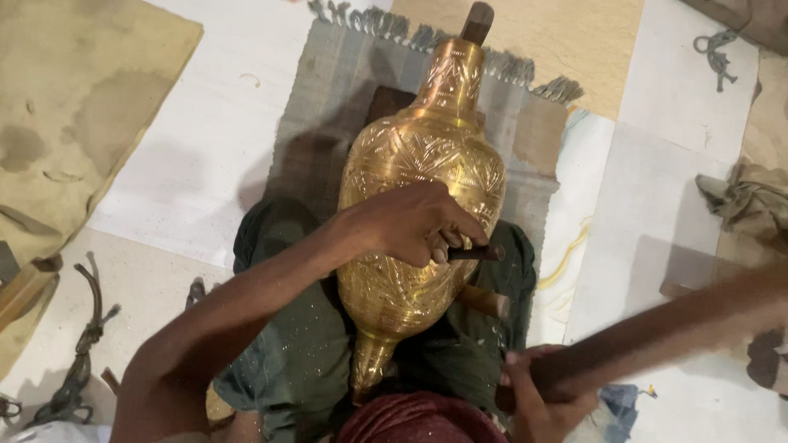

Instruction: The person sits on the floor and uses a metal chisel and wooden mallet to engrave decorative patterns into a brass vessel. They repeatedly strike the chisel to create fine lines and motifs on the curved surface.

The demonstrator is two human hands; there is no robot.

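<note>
Brass vase (419, 205), engraved all over with leaf and line patterns, lies on its side across my lap, its narrow neck pointing away from me toward the fringed grey mat (328, 74) and its foot toward my body. A wooden stick (477, 20) pokes out of the neck opening. My left hand (414, 223) rests on the belly of the vase, its fingers (447, 242) closed around a thin dark chisel (476, 253) whose tip sits against the metal. My right hand (538, 394) is wrapped tight around the handle of a long wooden mallet (657, 332), which shows blurred.

As I judge it, the risk is plain: the vase is round and only cradled by the dark green cloth (295, 344) over my legs, so an off-centre blow could roll it and let the chisel skid, scoring a stray line across the pattern. A mallet swing that misses the chisel head would land on my left knuckles. A short wooden peg (484, 301) lies just beside the vase and could get knocked away.

Farther out, tan sheets (74, 107) lie on the pale tiled floor (197, 156), with dark metal pieces (86, 328) at the left and a crumpled rag (751, 201) at the right. I see no packages, labels or signs anywhere.
</note>
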